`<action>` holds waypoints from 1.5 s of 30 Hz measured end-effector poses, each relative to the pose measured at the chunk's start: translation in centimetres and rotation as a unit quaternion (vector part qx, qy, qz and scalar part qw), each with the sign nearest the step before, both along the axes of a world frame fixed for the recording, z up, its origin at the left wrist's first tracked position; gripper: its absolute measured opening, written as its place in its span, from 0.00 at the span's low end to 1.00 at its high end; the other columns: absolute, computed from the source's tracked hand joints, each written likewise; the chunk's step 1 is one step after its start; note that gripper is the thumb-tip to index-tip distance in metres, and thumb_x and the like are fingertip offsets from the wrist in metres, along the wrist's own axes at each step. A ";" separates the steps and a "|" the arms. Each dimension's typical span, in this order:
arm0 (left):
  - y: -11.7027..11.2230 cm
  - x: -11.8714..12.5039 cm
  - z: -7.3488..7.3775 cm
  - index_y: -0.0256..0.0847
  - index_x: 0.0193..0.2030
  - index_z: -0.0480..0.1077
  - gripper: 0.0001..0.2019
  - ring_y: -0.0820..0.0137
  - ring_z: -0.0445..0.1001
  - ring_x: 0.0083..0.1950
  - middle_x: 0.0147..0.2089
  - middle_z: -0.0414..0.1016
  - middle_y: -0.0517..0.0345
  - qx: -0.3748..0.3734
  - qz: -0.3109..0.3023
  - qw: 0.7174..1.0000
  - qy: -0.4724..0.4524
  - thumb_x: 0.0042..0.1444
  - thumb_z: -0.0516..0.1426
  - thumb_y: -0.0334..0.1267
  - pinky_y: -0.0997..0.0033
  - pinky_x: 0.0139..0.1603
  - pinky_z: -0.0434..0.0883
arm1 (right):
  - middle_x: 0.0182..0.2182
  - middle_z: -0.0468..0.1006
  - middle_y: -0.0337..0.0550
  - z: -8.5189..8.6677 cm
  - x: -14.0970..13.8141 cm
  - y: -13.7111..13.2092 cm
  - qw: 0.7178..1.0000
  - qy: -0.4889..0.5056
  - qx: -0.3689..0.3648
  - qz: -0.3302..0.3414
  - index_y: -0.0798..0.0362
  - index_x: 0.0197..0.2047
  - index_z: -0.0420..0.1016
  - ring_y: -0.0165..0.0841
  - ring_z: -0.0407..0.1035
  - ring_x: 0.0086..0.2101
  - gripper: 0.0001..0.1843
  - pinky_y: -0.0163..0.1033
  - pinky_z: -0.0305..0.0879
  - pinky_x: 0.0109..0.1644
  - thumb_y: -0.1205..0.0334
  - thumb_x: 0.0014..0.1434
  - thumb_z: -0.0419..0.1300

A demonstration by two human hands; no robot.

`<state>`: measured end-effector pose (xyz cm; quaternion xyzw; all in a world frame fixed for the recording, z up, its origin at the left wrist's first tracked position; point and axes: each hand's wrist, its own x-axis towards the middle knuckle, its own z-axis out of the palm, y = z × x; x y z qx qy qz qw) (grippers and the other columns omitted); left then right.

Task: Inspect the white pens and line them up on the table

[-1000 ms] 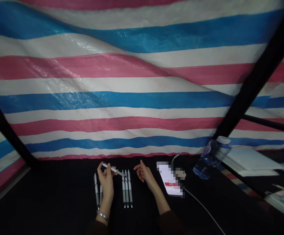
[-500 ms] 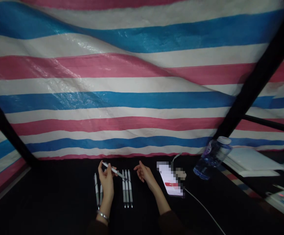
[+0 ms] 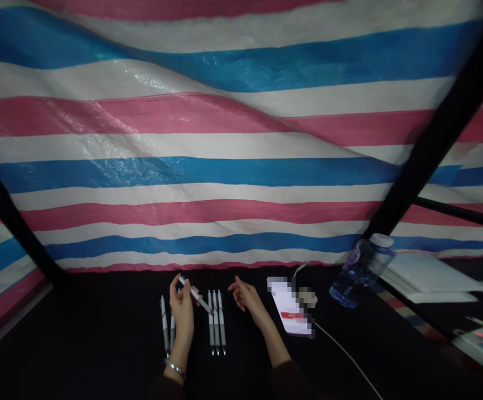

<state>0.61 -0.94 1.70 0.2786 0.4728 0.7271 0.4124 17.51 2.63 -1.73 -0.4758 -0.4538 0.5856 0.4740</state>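
Hands apart: L hand (image 3: pixel 182 310) pinches slim white plastic pen (image 3: pixel 197 296), tipped steeper vs. a sec ago, lower end at/over 3 white pens w/ grey grips (image 3: pixel 216 321) (touching? can't tell). R hand (image 3: pixel 246 296) nearby, loosely curled, nothing gripped. Row's unmoved; only held pen's in play.

- Clock centre: the row of three pens (image 3: pixel 216 328); 12 points away from the person.
- 12 o'clock: open strip of black tabletop (image 3: pixel 100 328), ending at a striped sheet (image 3: pixel 208 214).
- 2 o'clock: right hand (image 3: pixel 247 300), with a narrow gap before the row.
- 3 o'clock: lit phone (image 3: pixel 285 308) blocks; farther out, a bottle (image 3: pixel 360 272) and white cable (image 3: pixel 352 358).
- 6 o'clock: free lane between both forearms.
- 9 o'clock: two pens (image 3: pixel 165 328), then wide open room.
- 10 o'clock: left hand (image 3: pixel 182 311); its held pen (image 3: pixel 195 295) slants across the row's near-left approach; contact unclear.
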 end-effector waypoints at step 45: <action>-0.7 -0.1 -0.9 0.35 0.52 0.64 0.17 0.67 0.73 0.31 0.28 0.74 0.52 -0.210 -0.144 0.748 0.613 0.58 0.48 0.38 0.73 0.30 0.59 | 0.14 0.60 0.31 0.2 0.1 -0.4 1.000 -0.012 0.014 -0.003 0.56 0.26 0.69 0.22 0.54 0.14 0.24 0.28 0.45 0.13 0.40 0.46 0.57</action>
